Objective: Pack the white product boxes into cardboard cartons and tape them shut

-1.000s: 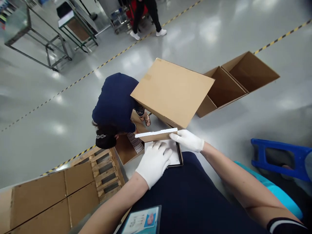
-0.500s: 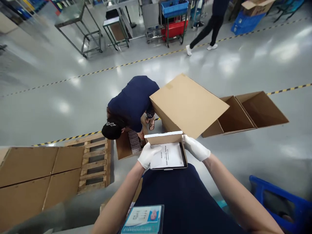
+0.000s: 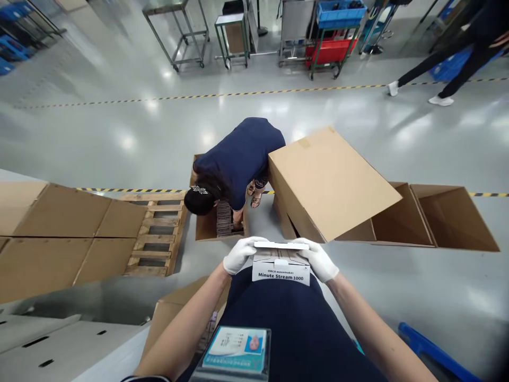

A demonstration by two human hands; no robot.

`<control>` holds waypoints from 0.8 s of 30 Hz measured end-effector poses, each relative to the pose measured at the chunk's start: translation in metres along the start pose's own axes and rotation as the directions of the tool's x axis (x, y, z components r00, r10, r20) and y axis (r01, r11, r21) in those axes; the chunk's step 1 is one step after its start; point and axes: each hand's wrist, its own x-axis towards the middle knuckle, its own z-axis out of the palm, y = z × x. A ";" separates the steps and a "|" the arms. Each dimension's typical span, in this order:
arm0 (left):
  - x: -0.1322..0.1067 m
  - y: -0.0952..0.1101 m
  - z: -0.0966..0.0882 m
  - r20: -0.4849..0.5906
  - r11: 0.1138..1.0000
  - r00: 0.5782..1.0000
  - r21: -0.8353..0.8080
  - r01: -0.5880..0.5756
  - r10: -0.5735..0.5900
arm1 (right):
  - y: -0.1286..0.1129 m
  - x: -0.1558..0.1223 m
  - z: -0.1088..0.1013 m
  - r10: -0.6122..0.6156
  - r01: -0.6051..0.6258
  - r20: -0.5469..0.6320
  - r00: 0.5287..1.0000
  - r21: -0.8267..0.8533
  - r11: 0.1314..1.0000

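At my waist is a small white carton (image 3: 281, 272) printed "ORCA wavemaker Minute Stream 1000" on its front panel. Its lid (image 3: 281, 245) is partly raised, with the white edge along the far side, and the front tab sticks up. My left hand (image 3: 240, 254), in a white glove, grips the carton at its left far corner by the lid. On the opposite corner my gloved right hand (image 3: 319, 260) holds the lid and side. The inside of the carton is mostly hidden from me.
A co-worker (image 3: 242, 159) bends over an open carton (image 3: 205, 227) of packed small boxes. A large cardboard box (image 3: 334, 180) stands to the right, with open cartons (image 3: 457, 217) beyond. On the left are stacked cartons (image 3: 59, 217) and a wooden pallet (image 3: 159, 239).
The carton has tipped so its printed front faces me, and the leaflet seen inside is hidden. My hands have shifted to the lid corners. A person walking behind has moved right.
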 end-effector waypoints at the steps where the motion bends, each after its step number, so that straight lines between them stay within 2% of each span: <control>1: -0.005 0.001 0.000 0.057 1.000 0.998 -0.003 -0.005 0.005 | -0.001 -0.004 -0.005 -0.033 0.033 0.069 0.997 0.007 0.999; 2: -0.009 0.003 0.002 0.083 1.000 0.997 0.016 -0.013 0.011 | -0.004 -0.008 -0.009 -0.062 0.061 0.139 0.988 0.009 0.998; 4: -0.014 0.008 0.009 0.051 0.994 0.999 0.108 -0.002 -0.003 | -0.010 -0.012 -0.016 -0.084 0.091 0.242 0.966 -0.018 0.996; 7: -0.013 0.014 0.022 -0.038 0.981 0.997 0.179 0.078 -0.073 | -0.020 -0.010 -0.015 -0.027 0.068 0.301 0.953 -0.126 0.990; 9: -0.012 0.015 0.026 -0.052 0.977 0.992 0.177 0.122 -0.114 | -0.024 -0.005 -0.009 0.056 -0.005 0.232 0.971 -0.212 0.977; 11: -0.013 0.015 0.027 -0.044 0.969 0.990 0.203 0.139 -0.133 | -0.024 -0.001 0.000 0.122 -0.092 0.088 0.989 -0.285 0.954; 13: -0.014 0.013 0.025 -0.030 0.961 0.990 0.240 0.140 -0.137 | -0.021 0.001 0.007 0.129 -0.133 -0.035 0.991 -0.321 0.938; 15: -0.014 0.013 0.023 -0.010 0.955 0.991 0.266 0.135 -0.137 | -0.018 0.000 0.010 0.099 -0.111 -0.053 0.994 -0.304 0.946; 19: -0.014 0.016 0.020 0.059 0.941 0.993 0.330 0.077 -0.102 | -0.019 -0.009 0.002 0.079 -0.058 0.089 0.993 -0.220 0.974; 22: -0.014 0.018 0.020 0.119 0.931 0.990 0.363 0.023 -0.071 | -0.023 -0.017 -0.011 0.055 0.004 0.266 0.962 -0.219 0.976; 24: -0.013 0.020 0.021 0.138 0.929 0.988 0.371 0.014 -0.069 | -0.025 -0.020 -0.020 0.020 0.060 0.317 0.948 -0.240 0.969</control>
